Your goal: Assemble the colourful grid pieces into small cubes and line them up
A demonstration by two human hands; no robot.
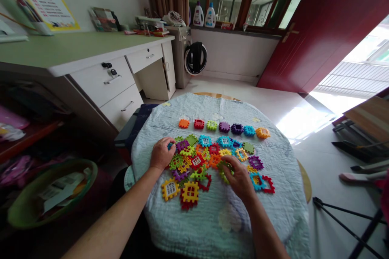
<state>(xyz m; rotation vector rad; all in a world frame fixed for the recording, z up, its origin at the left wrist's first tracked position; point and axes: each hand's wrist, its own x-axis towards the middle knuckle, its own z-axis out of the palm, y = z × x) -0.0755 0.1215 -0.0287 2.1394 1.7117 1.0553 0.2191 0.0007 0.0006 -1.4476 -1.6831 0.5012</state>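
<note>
Colourful plastic interlocking tiles lie in a loose pile on a round table with a light blue cloth (pixel 194 226). My left hand (pixel 162 153) is at the pile's left edge, fingers curled around a blue piece (pixel 170 145) beside a purple tile (pixel 182 145). On the pile's right side, my right hand (pixel 238 176) has its fingers closed on a green tile (pixel 225 172). Behind the pile, several pieces stand in a spaced row, from an orange one (pixel 184 123) at the left to a yellow-orange one (pixel 263 132) at the right.
A green-topped desk (pixel 91 46) stands at the left, with a basket (pixel 91 170) below. Behind the table are a washing machine (pixel 182 60) and two detergent bottles. A red door (pixel 304 28) is at the right, with black tripod legs (pixel 343 210) on the floor.
</note>
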